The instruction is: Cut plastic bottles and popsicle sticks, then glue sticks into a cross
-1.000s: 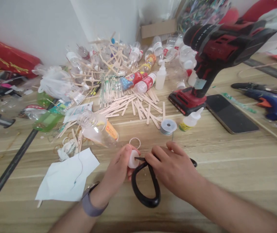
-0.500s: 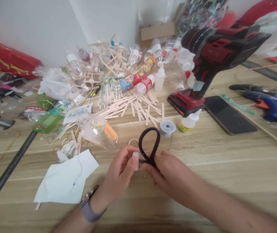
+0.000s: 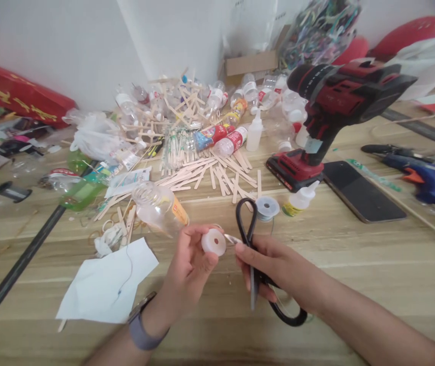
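Observation:
Between the thumb and fingers of my left hand (image 3: 191,267) is a round white bottle cap (image 3: 214,242) with a hole in its middle, its flat face turned toward me. My right hand (image 3: 269,262) grips black-handled scissors (image 3: 289,317) by the blades, which are spread apart. One blade tip points left and lies close to the cap's right edge; the other blade points down. One handle loop stands up above my right hand, the other hangs below it. A spool of thin line (image 3: 267,207) lies just beyond my right hand.
A clear bottle (image 3: 158,206) lies beyond my left hand, with white paper (image 3: 105,284) to its front left. Craft sticks (image 3: 206,170) and plastic bottles pile up behind. A red drill (image 3: 316,117), glue bottle (image 3: 299,199), phone (image 3: 364,190) and glue gun (image 3: 417,173) stand or lie at right.
The cap has turned from edge-on to show its holed face. My right hand has turned the scissors, so the spread blades and second handle loop now show. The view has shifted slightly.

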`<state>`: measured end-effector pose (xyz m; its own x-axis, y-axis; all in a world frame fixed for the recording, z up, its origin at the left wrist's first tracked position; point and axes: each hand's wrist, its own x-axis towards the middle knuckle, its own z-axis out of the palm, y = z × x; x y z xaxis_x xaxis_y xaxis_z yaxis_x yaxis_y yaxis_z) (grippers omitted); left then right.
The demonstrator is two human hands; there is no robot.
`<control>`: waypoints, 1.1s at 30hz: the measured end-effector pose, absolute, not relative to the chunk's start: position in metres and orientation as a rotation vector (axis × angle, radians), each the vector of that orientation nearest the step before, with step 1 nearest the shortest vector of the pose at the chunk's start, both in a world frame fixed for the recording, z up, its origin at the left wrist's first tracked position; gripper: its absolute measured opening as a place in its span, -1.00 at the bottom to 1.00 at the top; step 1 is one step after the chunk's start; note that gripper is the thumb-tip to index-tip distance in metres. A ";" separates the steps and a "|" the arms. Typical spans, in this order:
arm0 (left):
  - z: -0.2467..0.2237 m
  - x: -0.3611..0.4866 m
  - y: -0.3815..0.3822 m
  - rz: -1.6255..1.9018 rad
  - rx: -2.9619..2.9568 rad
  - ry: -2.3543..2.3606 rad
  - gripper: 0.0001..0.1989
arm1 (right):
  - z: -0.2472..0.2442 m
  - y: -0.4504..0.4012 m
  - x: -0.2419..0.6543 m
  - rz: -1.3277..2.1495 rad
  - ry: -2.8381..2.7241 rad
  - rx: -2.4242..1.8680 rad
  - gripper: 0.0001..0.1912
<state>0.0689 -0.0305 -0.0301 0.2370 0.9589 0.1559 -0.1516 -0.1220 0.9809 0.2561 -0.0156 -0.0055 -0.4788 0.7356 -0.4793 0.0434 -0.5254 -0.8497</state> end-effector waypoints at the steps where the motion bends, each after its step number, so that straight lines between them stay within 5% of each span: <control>1: -0.031 0.068 -0.030 1.181 1.295 0.862 -0.75 | -0.005 -0.015 0.257 2.004 -1.167 -1.258 -0.42; 6: -0.034 0.066 -0.030 1.092 1.275 0.898 -0.59 | -0.004 -0.011 0.259 1.886 -1.200 -1.295 -0.41; 12: -0.036 0.065 -0.034 1.119 1.491 0.960 -0.80 | -0.008 -0.009 0.261 1.877 -1.298 -1.372 -0.38; 21: -0.029 0.062 -0.033 1.166 1.982 1.088 -0.85 | -0.005 -0.003 0.268 1.821 -1.395 -1.399 -0.39; 33: -0.012 0.039 -0.078 0.216 2.185 1.127 -0.82 | -0.009 0.005 0.268 1.791 -1.354 -1.382 -0.48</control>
